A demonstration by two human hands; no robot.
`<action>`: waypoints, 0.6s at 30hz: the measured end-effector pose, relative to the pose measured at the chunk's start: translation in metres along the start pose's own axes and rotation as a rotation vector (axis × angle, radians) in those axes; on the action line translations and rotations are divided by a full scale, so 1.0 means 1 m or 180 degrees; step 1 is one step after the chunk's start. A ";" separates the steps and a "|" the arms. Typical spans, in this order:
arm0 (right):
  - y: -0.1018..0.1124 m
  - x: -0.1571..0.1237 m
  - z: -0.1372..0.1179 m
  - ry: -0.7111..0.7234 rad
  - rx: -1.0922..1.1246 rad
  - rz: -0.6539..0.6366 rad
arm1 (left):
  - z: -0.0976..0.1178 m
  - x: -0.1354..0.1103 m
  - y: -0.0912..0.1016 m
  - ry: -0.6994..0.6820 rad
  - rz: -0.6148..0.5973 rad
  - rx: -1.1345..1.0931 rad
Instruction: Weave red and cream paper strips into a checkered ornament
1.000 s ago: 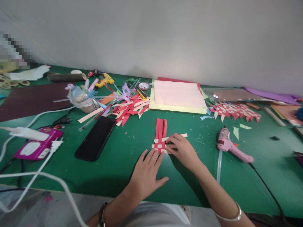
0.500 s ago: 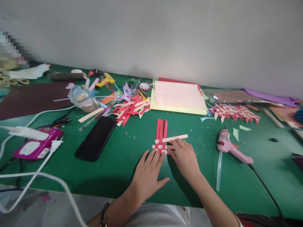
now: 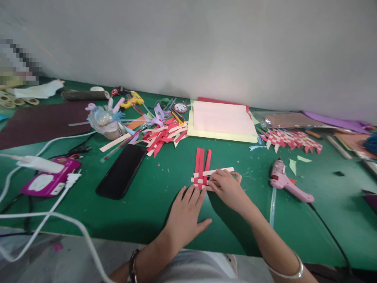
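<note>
The woven paper strips (image 3: 201, 162) lay flat, their lower end under the fingertips of the left hand (image 3: 187, 212), which was spread, palm down. The right hand (image 3: 228, 186) had its fingers bunched at their right side; whether it pinched one strip, I could not tell. The paper looked light, thin and easy to crease, so the crossings seemed the safest hold. Green tabletop (image 3: 160, 181) showed between the left hand and the black case (image 3: 121, 173); rightward of the right hand lay the pink glue gun (image 3: 279, 179).
</note>
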State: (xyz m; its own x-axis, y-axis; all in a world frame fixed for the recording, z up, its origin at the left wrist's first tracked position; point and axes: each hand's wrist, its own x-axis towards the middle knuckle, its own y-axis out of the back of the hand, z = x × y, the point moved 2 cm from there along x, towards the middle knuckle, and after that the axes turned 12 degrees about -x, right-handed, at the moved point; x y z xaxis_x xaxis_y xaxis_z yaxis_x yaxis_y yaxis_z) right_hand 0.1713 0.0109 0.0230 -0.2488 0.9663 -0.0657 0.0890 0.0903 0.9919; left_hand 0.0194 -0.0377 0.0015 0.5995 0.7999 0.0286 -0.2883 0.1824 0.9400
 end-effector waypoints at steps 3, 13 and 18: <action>0.003 0.006 0.008 -0.0008 0.0170 -0.0282 | 0.000 -0.001 -0.001 0.0001 0.0035 -0.0034; 0.002 0.011 0.013 -0.0207 0.1019 -0.0652 | -0.001 -0.002 -0.002 0.0038 0.0064 -0.0185; 0.002 0.010 0.012 -0.0119 0.1020 -0.0619 | 0.000 -0.002 -0.002 0.0054 0.0042 -0.0220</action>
State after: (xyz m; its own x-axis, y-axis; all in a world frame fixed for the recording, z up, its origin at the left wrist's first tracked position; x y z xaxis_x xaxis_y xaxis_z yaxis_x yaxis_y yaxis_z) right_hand 0.1805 0.0240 0.0231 -0.2559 0.9313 -0.2593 0.3422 0.3381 0.8767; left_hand 0.0186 -0.0394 -0.0004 0.5826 0.8120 0.0346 -0.3473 0.2102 0.9139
